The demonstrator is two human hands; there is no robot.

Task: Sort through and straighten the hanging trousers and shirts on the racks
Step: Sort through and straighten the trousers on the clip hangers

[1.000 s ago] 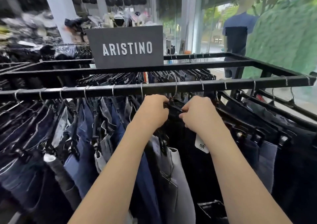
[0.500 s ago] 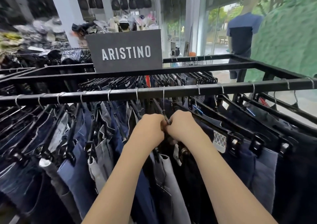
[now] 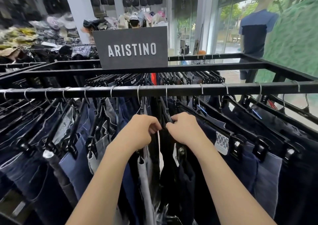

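The black rack rail (image 3: 172,88) runs left to right, packed with hanging trousers (image 3: 240,164). At its middle, my left hand (image 3: 139,131) and right hand (image 3: 185,130) meet on one black clip hanger (image 3: 165,111), fingers (image 3: 170,123) curled tight, pinching it. I should level it, then space its neighbours evenly.

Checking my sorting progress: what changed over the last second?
The left hand and right hand dropped below the rail and drew together, still gripping the black hanger of the black trousers. Rail, ARISTINO sign and neighbouring jeans stayed put.
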